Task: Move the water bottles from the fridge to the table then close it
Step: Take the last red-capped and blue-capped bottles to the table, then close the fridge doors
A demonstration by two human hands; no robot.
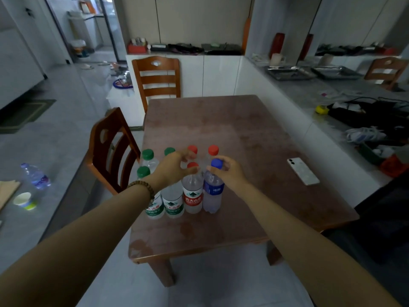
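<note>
Several water bottles stand in a cluster on the brown table (254, 134), near its front left. The green-capped bottles (147, 155) are on the left and the red-capped ones (213, 150) at the back. My left hand (174, 166) reaches over the cluster, with thumb and fingers curled round the cap of the front red-labelled bottle (192, 196). It hides the cap of a green-labelled bottle (173, 203). My right hand (230, 172) grips the neck of the blue-capped bottle (213, 193), which stands upright on the table beside the red-labelled one. I see no open fridge.
A phone (302, 171) lies on the table's right side. One wooden chair (110, 151) stands at the left edge and another (157, 78) at the far end. A cluttered counter (309, 96) runs along the right. A low surface on the left bears a bottle (36, 176) and a cup (24, 200).
</note>
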